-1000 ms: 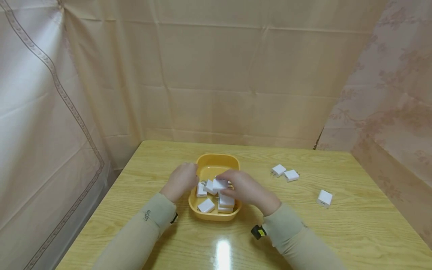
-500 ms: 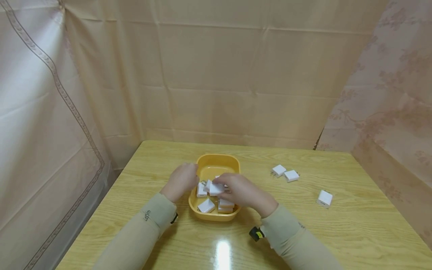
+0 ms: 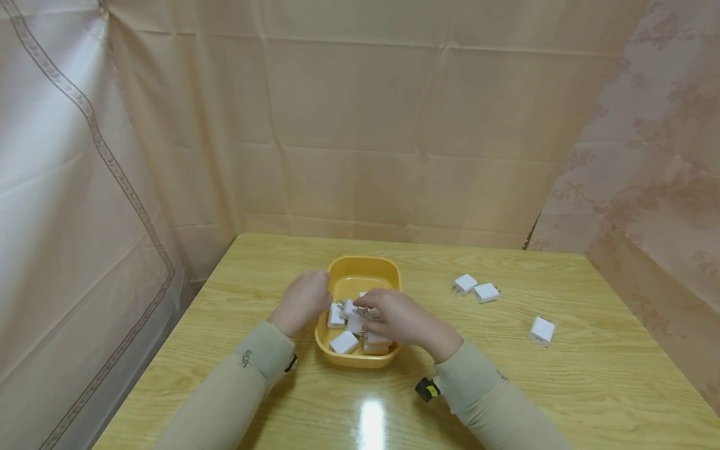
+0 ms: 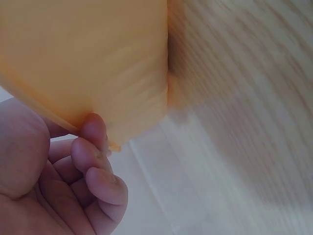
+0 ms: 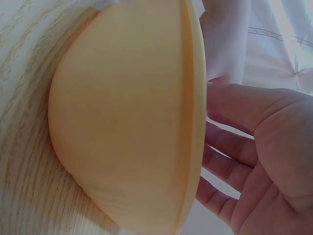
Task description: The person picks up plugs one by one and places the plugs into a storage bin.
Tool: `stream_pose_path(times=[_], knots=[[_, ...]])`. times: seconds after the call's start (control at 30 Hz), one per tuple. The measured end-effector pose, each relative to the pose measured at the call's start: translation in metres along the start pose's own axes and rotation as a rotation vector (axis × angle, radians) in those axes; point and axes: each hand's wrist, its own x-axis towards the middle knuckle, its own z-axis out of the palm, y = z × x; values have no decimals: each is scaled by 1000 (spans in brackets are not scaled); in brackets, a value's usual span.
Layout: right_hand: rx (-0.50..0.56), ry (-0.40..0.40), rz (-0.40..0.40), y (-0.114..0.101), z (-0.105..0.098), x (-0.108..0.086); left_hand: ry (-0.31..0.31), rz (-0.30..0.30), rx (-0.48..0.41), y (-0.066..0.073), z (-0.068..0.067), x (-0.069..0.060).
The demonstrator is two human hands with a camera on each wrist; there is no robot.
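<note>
A yellow plastic basin [image 3: 364,265] stands on the table with several white plug-in chargers in it, one of them [image 3: 344,342] near the front. My left hand [image 3: 304,303] pinches the basin's left rim, fingers curled against the outer wall [image 4: 117,63] in the left wrist view. Over the basin's right side, my right hand [image 3: 402,319] reaches in, thumb and fingers apart. A blurred white charger [image 3: 355,324] lies just beyond its fingertips. The right wrist view shows that hand [image 5: 264,152] behind the rim, which hides its fingertips.
Two white chargers, one [image 3: 464,284] beside another [image 3: 486,292], lie on the wooden table [image 3: 562,387] right of the basin. A third charger [image 3: 542,331] lies farther right. A beige cloth [image 3: 360,125] hangs behind the table.
The right hand moved slightly left with a charger, then the charger slipped down from its fingertips among the others. The left hand stays on the rim.
</note>
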Motion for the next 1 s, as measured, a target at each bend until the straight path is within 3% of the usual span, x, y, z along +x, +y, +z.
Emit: stream_pose_path(times=[1.0], knots=[[16, 53, 120, 7, -19, -11, -12, -29, -24, 3, 0, -1]])
